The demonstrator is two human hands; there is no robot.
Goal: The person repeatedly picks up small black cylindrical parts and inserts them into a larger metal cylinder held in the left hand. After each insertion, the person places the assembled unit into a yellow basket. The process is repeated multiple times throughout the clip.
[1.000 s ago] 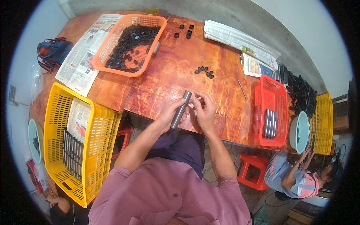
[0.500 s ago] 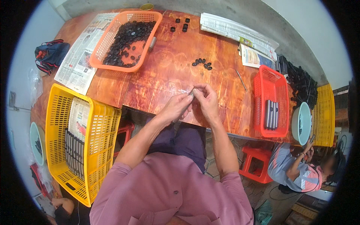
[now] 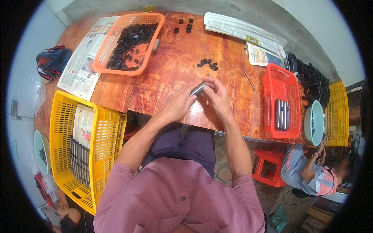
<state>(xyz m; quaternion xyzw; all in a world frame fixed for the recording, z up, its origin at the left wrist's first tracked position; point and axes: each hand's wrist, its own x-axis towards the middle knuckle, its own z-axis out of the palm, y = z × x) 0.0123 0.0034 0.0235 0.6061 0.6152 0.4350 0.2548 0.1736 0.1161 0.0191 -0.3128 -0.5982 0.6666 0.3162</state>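
A short dark grey metal tube [image 3: 197,89] is held between my two hands above the near part of the table. My left hand [image 3: 179,104] closes on its lower end, and my right hand [image 3: 216,96] has its thumb and fingers at the upper end. The tube lies slanted, with its upper end to the right. Just beyond my hands, several small black round caps [image 3: 208,64] lie in a loose arc on the wooden table [image 3: 167,77]. Whether a cap sits in the tube's end I cannot tell.
An orange basket [image 3: 99,58] of black caps stands far left, a yellow crate [image 3: 110,143] with dark tubes near left. At right are a metal rod [image 3: 248,79], a red basket [image 3: 294,105] with tubes and a pale green basin [image 3: 314,122]. A person [image 3: 311,171] sits at lower right.
The tube has been turned up between my hands and now shows along its side, where before my fingers mostly hid it. My right hand has moved slightly right and down; the view has shifted a little.
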